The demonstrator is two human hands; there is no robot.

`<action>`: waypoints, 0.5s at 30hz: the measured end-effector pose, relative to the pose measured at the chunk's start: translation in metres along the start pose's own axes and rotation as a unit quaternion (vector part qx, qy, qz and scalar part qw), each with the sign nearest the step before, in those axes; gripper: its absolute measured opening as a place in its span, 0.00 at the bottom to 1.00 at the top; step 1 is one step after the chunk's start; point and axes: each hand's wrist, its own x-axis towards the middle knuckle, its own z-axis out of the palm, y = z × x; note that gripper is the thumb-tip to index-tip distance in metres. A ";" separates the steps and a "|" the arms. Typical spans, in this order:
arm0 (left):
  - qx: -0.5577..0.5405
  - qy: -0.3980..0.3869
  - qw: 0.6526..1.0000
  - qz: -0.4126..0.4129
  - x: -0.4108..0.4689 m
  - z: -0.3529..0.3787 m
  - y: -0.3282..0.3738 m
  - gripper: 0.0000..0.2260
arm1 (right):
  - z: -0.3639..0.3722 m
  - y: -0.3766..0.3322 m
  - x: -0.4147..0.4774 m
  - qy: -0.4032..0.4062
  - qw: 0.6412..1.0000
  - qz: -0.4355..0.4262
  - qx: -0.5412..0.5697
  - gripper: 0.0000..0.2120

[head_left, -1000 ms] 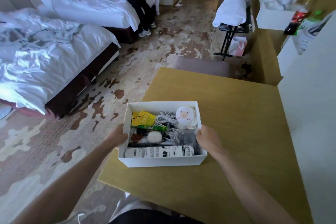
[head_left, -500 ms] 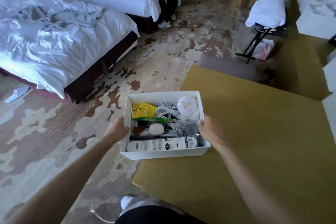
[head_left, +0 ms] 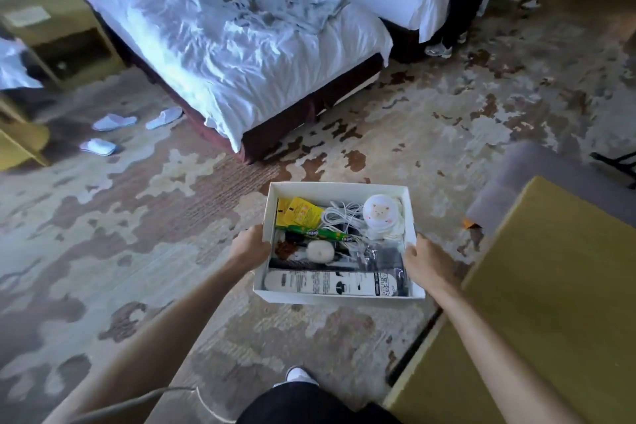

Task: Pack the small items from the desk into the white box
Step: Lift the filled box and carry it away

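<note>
A: Step?
B: Packing looks done. White box point(head_left: 339, 299), full, held over the carpet point(head_left: 137, 251), clear of the desk point(head_left: 550, 286). Left hand point(head_left: 249, 248) clamps the L wall, right hand point(head_left: 425, 260) the R wall, fingers curled round the rims.

A: Next?
B: Prob. carry it level (no lid, loose stuff).

A: Materials?
B: Stiff card box; long printed tube point(head_left: 330, 283) nearest, coiled white cable point(head_left: 340, 215), yellow sachet point(head_left: 297, 212), round bear-print tin point(head_left: 378, 213). Beyond: rumpled bed point(head_left: 241, 45).

carpet point(head_left: 192, 286) — three white slippers point(head_left: 113, 121) | bed point(head_left: 241, 45) — rumpled sheets
</note>
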 end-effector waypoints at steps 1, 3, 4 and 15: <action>-0.008 0.011 1.000 -0.014 0.002 -0.009 -0.015 0.15 | 0.007 -0.018 0.009 -0.007 1.000 -0.019 -0.004 0.06; -0.028 0.034 0.998 -0.038 0.001 -0.028 -0.043 0.14 | 0.022 -0.055 0.025 -0.018 0.998 -0.055 -0.011 0.10; -0.038 0.047 0.997 -0.050 0.000 -0.036 -0.056 0.14 | 0.030 -0.072 0.032 -0.022 0.997 -0.071 -0.015 0.13; -0.135 0.159 0.951 -0.228 -0.025 -0.125 -0.211 0.08 | 0.136 -0.290 0.077 -0.142 0.949 -0.274 -0.063 0.10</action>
